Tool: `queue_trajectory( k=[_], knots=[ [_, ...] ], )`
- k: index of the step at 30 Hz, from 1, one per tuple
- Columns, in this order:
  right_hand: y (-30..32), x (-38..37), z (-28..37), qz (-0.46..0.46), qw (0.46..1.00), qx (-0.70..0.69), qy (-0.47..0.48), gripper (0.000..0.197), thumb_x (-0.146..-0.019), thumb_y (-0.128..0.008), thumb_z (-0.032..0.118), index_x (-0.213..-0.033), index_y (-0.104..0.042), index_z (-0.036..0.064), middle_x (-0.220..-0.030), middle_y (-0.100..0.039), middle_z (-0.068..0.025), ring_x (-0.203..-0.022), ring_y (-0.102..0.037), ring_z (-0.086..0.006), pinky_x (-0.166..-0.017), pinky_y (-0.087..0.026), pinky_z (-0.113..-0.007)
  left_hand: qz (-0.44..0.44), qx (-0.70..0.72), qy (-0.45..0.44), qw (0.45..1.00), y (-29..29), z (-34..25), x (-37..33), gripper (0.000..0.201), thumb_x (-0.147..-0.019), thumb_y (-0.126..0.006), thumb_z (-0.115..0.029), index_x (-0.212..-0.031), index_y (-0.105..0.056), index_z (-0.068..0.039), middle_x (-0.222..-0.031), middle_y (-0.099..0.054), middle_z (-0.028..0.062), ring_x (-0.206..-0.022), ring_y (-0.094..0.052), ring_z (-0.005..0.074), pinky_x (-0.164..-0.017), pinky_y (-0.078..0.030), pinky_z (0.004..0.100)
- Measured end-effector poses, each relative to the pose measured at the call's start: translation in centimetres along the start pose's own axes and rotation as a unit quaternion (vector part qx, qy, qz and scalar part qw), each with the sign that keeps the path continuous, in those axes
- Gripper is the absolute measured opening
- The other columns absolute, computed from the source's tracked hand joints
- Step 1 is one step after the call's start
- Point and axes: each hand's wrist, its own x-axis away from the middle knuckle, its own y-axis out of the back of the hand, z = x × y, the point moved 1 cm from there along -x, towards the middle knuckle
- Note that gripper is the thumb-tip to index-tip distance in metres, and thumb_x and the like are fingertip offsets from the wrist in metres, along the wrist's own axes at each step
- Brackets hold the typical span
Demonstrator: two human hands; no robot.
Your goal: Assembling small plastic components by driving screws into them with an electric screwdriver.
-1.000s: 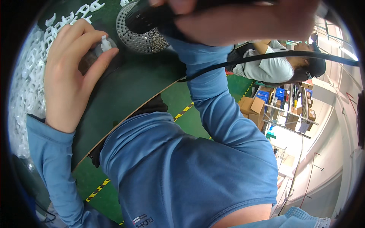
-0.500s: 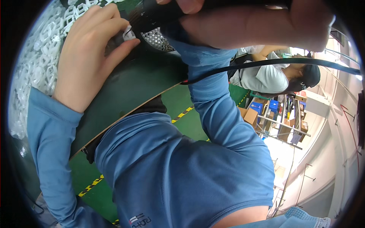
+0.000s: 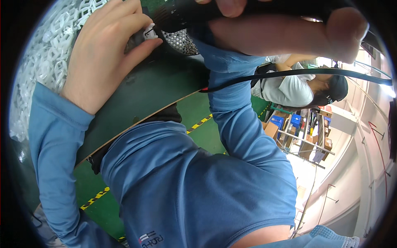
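At the upper left, my left hand (image 3: 105, 53) pinches a small white plastic part (image 3: 149, 32) between thumb and fingertips. My right hand (image 3: 269, 35), large and close to the camera at the top, is wrapped around a dark, thick-bodied hand tool (image 3: 178, 15) with a ribbed end. That ribbed end lies close beside the white part; whether they touch, I cannot tell. Just below the tool, a perforated metal surface (image 3: 178, 40) shows small silvery pieces at its edge. The top of the tool is cut off by the picture's edge.
Many white plastic parts (image 3: 41, 78) are heaped left of my left hand. A dark green tabletop (image 3: 136, 93) ends before my body. A black cable (image 3: 289, 75) crosses my right arm. Another person (image 3: 285, 89) sits to the right, near shelves with boxes (image 3: 306, 136).
Both hands, the white part and the tool appear slightly farther right and lower in the picture. The background has shifted a little too. Both grips look the same.
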Motion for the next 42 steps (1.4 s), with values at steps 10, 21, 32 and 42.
queue_trajectory(
  k=[10,21,32,42],
  knots=[
    [0.6,0.5,0.0,0.005,1.0,-0.019,0.02,0.053,-0.1,-0.06,0.041,-0.131,-0.05,-0.0004,-0.087,-0.063,-0.0132,-0.065,-0.061,-0.018,-0.064,-0.053,-0.03,-0.055,0.146,-0.012,0.988,0.7,0.1,0.1,0.038,-0.076,-0.079,0.003,-0.11,-0.063,0.002,-0.102,-0.056,0.0126,-0.097,-0.057,0.0289,-0.089,-0.045,0.0341],
    [0.8,1.0,0.8,-0.007,1.0,-0.017,0.021,0.053,-0.1,-0.06,0.042,-0.131,-0.05,-0.0002,-0.086,-0.063,-0.013,-0.064,-0.061,-0.018,-0.063,-0.052,-0.03,-0.025,0.112,-0.026,0.993,1.0,0.0,0.1,0.02,-0.08,-0.073,0.006,-0.095,-0.062,0.001,-0.091,-0.053,0.01,-0.087,-0.053,0.026,-0.078,-0.042,0.0339],
    [0.6,0.0,0.3,0.004,0.999,-0.038,0.03,0.054,-0.1,-0.059,0.043,-0.132,-0.05,0.0001,-0.086,-0.062,-0.0128,-0.063,-0.061,-0.018,-0.062,-0.052,-0.031,-0.056,0.104,-0.012,0.993,0.2,-0.4,-0.3,0.031,-0.075,-0.078,0.002,-0.1,-0.06,0.002,-0.097,-0.054,0.0108,-0.09,-0.052,0.0287,-0.081,-0.043,0.0367],
    [-0.1,0.4,-2.1,0.023,0.998,-0.06,0.005,0.054,-0.1,-0.059,0.043,-0.132,-0.05,0.0003,-0.085,-0.062,-0.0127,-0.063,-0.06,-0.018,-0.061,-0.052,-0.031,-0.014,0.036,-0.019,0.999,-0.1,0.1,0.0,0.032,-0.075,-0.079,-0.006,-0.091,-0.053,0.002,-0.093,-0.049,0.0121,-0.088,-0.05,0.0329,-0.077,-0.042,0.04]
  ],
)
